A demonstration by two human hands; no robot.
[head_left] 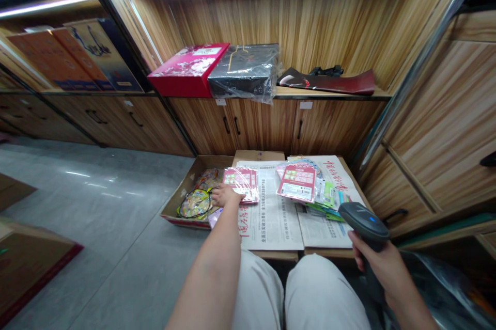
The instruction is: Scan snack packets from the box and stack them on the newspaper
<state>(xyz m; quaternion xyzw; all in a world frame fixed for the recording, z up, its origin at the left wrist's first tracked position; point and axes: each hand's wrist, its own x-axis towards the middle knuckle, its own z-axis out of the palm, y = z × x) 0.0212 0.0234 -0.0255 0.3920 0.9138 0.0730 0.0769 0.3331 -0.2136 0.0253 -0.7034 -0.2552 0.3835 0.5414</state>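
Note:
My right hand (374, 255) is wrapped round the handle of a dark barcode scanner (366, 221), held upright at the lower right. On the left, my left hand (226, 195) lies with fingers apart at the edge of a stack of pink-and-white flat packets (242, 180), its thumb over the packets. Its other fingers reach over the side of an open cardboard box (179, 183), which holds colourful round items in clear wrapping (196, 203). A second pink packet (297, 183) rests on top of green and blue packets (325, 193) to the right.
Newspaper sheets (271, 221) cover cardboard in front of my knees. Behind stand wooden cabinets (258, 118), with a pink gift box (189, 69) and a plastic-wrapped black box (244, 72) on the shelf. Another cardboard box (31, 273) sits on the grey floor at left.

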